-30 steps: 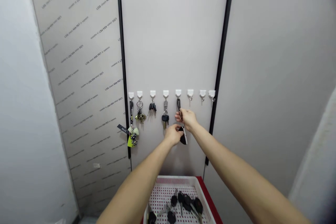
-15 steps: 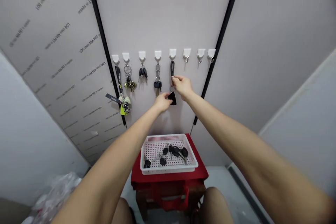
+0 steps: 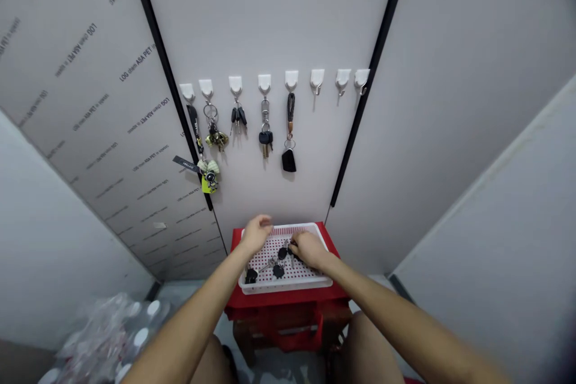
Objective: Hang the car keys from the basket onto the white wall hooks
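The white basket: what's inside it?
The white basket holds several black-headed keys on its dotted bottom. The right hand is among them and hides whatever lies beneath it, so not every key can be seen.

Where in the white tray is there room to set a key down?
The white tray has a free patch at its front right, between the black-headed key and the right rim, below the right hand. It is crowded at the back middle, where keys bunch under that hand, and the left hand hangs over the back left corner.

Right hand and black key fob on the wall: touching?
Apart. Head view: right hand over the basket, bare wall between it and the hanging fob.
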The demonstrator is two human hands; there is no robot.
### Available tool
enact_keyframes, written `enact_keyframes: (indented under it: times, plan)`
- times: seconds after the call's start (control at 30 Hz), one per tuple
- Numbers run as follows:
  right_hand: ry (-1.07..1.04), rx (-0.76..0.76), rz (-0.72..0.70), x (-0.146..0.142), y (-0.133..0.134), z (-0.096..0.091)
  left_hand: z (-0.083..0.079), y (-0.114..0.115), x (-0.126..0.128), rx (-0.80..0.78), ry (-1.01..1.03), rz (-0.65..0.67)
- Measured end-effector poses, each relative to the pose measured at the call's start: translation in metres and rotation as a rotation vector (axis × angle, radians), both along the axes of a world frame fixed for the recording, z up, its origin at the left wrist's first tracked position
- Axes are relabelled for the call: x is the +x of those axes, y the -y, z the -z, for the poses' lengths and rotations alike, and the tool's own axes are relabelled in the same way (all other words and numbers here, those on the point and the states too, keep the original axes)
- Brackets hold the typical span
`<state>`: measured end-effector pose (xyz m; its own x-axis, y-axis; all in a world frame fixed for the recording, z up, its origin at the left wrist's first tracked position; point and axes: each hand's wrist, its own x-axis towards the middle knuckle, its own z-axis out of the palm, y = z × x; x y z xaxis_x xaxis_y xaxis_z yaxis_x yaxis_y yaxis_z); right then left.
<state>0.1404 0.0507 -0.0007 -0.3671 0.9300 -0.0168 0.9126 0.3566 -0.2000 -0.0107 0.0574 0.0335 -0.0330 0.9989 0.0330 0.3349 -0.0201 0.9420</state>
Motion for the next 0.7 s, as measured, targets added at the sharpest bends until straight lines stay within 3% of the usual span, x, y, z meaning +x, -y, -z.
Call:
enact_keyframes:
  times: [0.13,0.3,0.5,0.6,0.7]
  plan:
    - [-0.013,-0.002,0.040,-0.005,-0.002,-0.001,0.027,0.009,-0.003,-0.078,0.012,0.011]
    - [-0.271,-0.007,0.008,-0.003,-0.004,-0.020,0.025,0.016,0.000,-0.089,0.093,0.086]
    - [-0.622,0.014,-0.060,-0.002,-0.003,-0.069,0.003,0.012,0.025,0.072,0.221,0.330]
    - [-0.598,0.142,-0.088,0.000,-0.005,-0.098,-0.018,0.003,0.037,0.128,0.218,0.334]
    - [-0.614,0.214,-0.063,0.007,-0.010,-0.126,-0.049,-0.004,0.044,0.110,0.263,0.301]
